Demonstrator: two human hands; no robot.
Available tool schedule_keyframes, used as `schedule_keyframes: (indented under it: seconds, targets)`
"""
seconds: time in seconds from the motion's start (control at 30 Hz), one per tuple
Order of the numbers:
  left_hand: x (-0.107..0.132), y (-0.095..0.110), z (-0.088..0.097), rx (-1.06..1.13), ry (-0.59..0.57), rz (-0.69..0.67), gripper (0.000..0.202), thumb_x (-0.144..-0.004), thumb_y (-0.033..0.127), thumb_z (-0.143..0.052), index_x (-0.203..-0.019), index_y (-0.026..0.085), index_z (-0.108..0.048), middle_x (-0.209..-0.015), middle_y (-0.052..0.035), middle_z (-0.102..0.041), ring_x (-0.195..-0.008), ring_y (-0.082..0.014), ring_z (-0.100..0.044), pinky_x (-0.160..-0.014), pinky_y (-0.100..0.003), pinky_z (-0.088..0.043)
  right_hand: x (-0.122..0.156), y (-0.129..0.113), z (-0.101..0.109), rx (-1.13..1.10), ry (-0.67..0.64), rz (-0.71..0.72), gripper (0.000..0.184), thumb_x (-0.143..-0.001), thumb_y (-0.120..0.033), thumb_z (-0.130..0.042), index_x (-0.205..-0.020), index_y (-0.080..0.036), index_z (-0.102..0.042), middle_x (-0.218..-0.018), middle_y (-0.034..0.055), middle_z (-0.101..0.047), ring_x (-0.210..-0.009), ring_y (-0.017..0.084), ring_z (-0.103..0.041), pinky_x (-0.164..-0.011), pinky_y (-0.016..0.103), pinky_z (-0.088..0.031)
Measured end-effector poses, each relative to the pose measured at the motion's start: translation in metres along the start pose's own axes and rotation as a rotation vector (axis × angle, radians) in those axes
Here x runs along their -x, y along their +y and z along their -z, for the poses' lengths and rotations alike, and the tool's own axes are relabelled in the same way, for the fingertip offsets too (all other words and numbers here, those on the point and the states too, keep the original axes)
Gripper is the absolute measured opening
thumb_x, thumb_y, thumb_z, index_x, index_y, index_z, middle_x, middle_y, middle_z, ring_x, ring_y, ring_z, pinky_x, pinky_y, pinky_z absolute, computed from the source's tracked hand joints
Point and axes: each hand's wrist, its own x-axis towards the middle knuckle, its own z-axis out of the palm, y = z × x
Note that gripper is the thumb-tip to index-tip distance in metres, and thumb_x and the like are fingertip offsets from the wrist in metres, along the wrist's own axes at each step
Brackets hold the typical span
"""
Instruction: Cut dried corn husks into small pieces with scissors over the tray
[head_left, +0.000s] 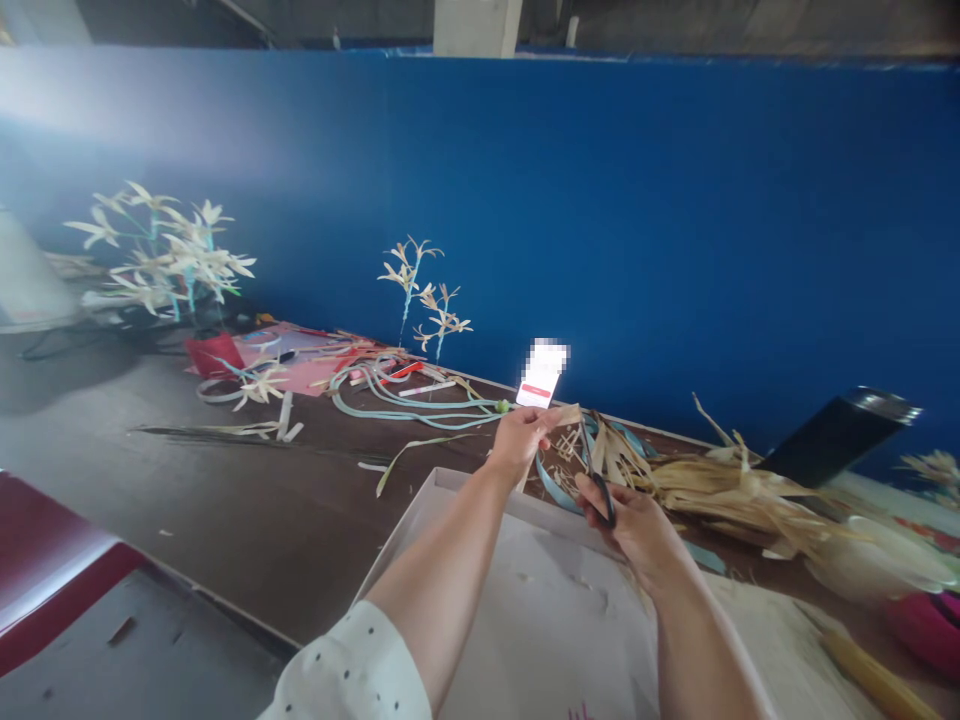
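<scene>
My left hand (519, 443) is closed on a small pale strip of dried husk (568, 413), pinched between thumb and fingers. In my right hand (626, 522) is a pair of scissors (602, 495) with dark handles, its blades pointing up to the strip. Whether the blades touch the strip I cannot tell. Below both hands lies a white board or shallow box lid (547, 600). A lit phone (541, 375) leans upright just behind my left hand. To the right of the scissors lies a heap of dried husks (735, 495).
Pale blue cords (375, 412) and pink paper (300, 372) lie left of centre. Husk flowers stand in a red pot (214, 357), with more flower stems (409, 290) by the blue wall (637, 220). A dark bottle (832, 440) leans at the right.
</scene>
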Motion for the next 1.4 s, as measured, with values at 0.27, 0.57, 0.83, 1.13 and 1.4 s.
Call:
schedule_keyframes:
  seconds: [0.27,0.57,0.83,1.13,1.4]
  targets:
    - [0.003,0.004,0.001,-0.094,-0.149,0.025,0.036,-0.062,0.044,-0.071,-0.068,0.011,-0.061,-0.052,0.0029,-0.047,-0.044,-0.0048,-0.040,-0.047,-0.022,-0.029,-0.003,0.009,0.008,-0.002,-0.015,0.005,0.037,-0.070,-0.053,-0.062,-0.062,-0.017,-0.059,-0.055,-0.0019,-0.049,-0.043,0.007,-0.028,-0.044,0.026,-0.017]
    - [0.006,0.007,0.003,-0.040,-0.231,0.103,0.036,-0.061,0.043,-0.073,-0.065,0.013,-0.055,-0.051,0.0040,-0.043,-0.044,-0.0035,-0.037,-0.046,-0.020,-0.029,-0.001,0.008,0.015,0.025,-0.017,-0.005,0.037,-0.068,-0.054,-0.063,-0.065,-0.018,-0.060,-0.054,-0.0030,-0.048,-0.046,0.008,-0.030,-0.045,0.025,-0.018]
    - [0.008,0.011,0.002,-0.035,-0.218,0.125,0.037,-0.060,0.042,-0.074,-0.061,0.013,-0.051,-0.050,0.0052,-0.040,-0.042,-0.0029,-0.036,-0.045,-0.020,-0.028,-0.004,0.012,0.017,0.020,-0.062,0.016,0.037,-0.071,-0.054,-0.061,-0.070,-0.017,-0.061,-0.060,-0.0019,-0.050,-0.050,0.009,-0.033,-0.046,0.023,-0.022]
    - [0.011,0.015,0.002,-0.085,-0.211,0.123,0.037,-0.061,0.045,-0.073,-0.065,0.012,-0.056,-0.052,0.0042,-0.041,-0.043,-0.0027,-0.035,-0.043,-0.020,-0.028,-0.003,0.010,0.017,0.035,-0.030,0.007,0.037,-0.069,-0.054,-0.063,-0.065,-0.017,-0.061,-0.053,-0.0034,-0.046,-0.045,0.008,-0.029,-0.045,0.025,-0.019]
    - [0.014,0.015,0.001,-0.157,-0.310,0.137,0.039,-0.058,0.046,-0.074,-0.068,0.011,-0.062,-0.052,0.0029,-0.041,-0.047,-0.0044,-0.034,-0.043,-0.020,-0.027,-0.003,0.010,0.018,0.036,-0.028,0.011,0.038,-0.070,-0.054,-0.062,-0.066,-0.016,-0.061,-0.055,-0.0027,-0.048,-0.046,0.008,-0.030,-0.045,0.025,-0.020]
